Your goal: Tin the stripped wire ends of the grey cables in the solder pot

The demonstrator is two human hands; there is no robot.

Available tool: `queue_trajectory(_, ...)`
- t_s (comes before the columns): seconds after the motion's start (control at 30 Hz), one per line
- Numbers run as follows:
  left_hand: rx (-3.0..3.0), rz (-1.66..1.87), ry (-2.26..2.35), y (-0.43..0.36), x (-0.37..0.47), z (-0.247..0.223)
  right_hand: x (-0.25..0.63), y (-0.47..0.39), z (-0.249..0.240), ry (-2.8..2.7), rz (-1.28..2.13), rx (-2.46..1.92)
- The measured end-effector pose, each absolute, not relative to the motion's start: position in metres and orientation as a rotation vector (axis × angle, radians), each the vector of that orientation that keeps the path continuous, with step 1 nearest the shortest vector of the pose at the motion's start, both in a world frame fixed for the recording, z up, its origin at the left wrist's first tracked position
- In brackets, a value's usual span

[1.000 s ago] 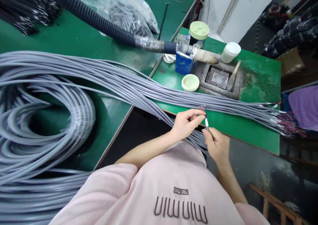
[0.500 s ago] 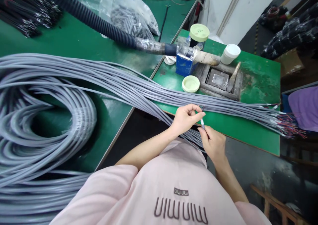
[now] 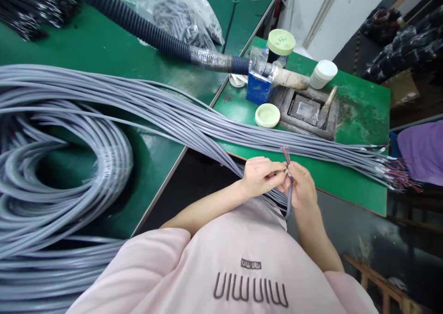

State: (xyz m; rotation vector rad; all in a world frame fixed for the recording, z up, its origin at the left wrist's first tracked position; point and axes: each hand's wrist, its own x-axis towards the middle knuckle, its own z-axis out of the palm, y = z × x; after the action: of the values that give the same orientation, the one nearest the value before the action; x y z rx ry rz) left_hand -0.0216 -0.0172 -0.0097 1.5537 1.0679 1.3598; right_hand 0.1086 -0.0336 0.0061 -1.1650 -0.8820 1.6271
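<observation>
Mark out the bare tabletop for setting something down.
On the right-hand green table: the stained stretch between the grimy frame and right edge, and the strip between the grey cables and front edge. On the left table: between black hose and cables. Crowded: around the blue box and pale green dish.

Grey cables (image 3: 242,134) block the low path to the lid (image 3: 267,115).

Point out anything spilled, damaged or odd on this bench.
Dark, blotchy stains mar the green bench right of the grimy frame; the surface beyond them looks cleaner, and I cannot tell spill from scorching. The pale hose nozzle is browned at its tip.
</observation>
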Motion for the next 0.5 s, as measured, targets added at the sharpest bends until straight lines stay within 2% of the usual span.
queue_trajectory(0.2,0.788,1.375,0.818,-0.016,-0.007,-0.002,0.098,-0.027,0.009,-0.98,1.199,-1.211)
queue_trajectory(0.37,0.57,1.272,0.74,-0.004,-0.007,0.003,0.098,-0.012,0.019,-1.174,0.838,-1.251)
queue_trajectory(0.5,0.457,1.235,0.684,0.005,-0.007,0.001,0.095,0.003,0.027,-1.305,0.717,-1.253)
